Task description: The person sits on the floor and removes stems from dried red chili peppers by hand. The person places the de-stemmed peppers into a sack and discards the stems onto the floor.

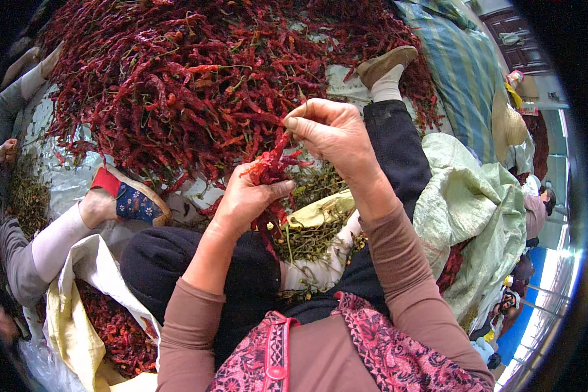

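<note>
My left hand [252, 198] is closed around a bunch of dried red chili peppers [269, 166], their ends sticking out above and below the fist. Above and to the right of it, my right hand [328, 132] pinches a thin stem at the top of one chili between thumb and forefinger. Behind both hands spreads a large pile of dried red chilies [176, 88], many with stems on. Loose greenish-brown stems [304, 240] lie between my legs, below the hands.
An open sack [73, 318] of red chilies stands at the lower left, and a pale green woven sack [455, 196] at the right. A striped sheet [460, 78] lies at the upper right. Another person's foot in a blue flowered shoe [137, 201] rests at the left; more people sit at the far right.
</note>
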Motion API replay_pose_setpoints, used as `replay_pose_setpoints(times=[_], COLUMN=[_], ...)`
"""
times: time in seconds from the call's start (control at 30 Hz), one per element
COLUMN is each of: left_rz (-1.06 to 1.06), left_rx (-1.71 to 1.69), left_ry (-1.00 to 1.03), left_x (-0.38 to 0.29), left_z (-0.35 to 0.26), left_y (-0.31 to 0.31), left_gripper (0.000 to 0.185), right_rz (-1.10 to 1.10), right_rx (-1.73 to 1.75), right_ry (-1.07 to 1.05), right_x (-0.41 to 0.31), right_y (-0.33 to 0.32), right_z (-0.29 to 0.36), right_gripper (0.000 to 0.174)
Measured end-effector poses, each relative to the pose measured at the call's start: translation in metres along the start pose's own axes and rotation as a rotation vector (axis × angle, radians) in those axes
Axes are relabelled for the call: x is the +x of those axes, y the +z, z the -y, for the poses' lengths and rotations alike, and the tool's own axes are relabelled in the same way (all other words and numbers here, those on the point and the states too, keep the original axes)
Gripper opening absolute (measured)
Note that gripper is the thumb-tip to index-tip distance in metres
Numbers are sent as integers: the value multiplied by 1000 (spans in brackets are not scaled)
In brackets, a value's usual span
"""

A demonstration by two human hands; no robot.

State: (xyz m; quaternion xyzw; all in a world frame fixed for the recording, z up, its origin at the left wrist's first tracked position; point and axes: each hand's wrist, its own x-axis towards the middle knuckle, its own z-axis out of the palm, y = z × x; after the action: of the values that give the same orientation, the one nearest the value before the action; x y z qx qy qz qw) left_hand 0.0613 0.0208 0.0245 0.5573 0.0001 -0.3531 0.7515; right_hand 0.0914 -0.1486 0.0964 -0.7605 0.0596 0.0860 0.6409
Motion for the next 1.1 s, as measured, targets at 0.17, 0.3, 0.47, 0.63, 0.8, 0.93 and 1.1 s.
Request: replay_pose_setpoints(times=[0.17, 0.3, 0.47, 0.63, 0.8, 0.93, 1.1], left_rz=[-124, -120, -261, -241, -205, -39, 137], left_rx=[-296, -326, -372, -366, -220, 25, 66], left_ry=[76, 102, 90, 150, 217, 282, 235], left_x=[-1, 0, 7, 7, 0, -3, -7], left_z=[-4, -3, 6, 8, -4, -5, -4], left_y=[-2, 0, -4, -13, 2, -2, 0], left_gripper=[31, 22, 9, 11, 19, 21, 23], right_rz=[-43, -117, -75, 120, -82, -156, 529], right_rx=[73, 175, 689, 541, -802, -389, -162], right_ry=[31, 79, 17, 72, -308, -341, -83], right_x=[-16, -34, -47, -52, -42, -18, 5], right_y=[-7, -13, -9, -53, -38, -19, -5], right_z=[-9, -27, -22, 8, -40, -17, 1], right_gripper=[10, 12, 19, 19, 28, 24, 27])
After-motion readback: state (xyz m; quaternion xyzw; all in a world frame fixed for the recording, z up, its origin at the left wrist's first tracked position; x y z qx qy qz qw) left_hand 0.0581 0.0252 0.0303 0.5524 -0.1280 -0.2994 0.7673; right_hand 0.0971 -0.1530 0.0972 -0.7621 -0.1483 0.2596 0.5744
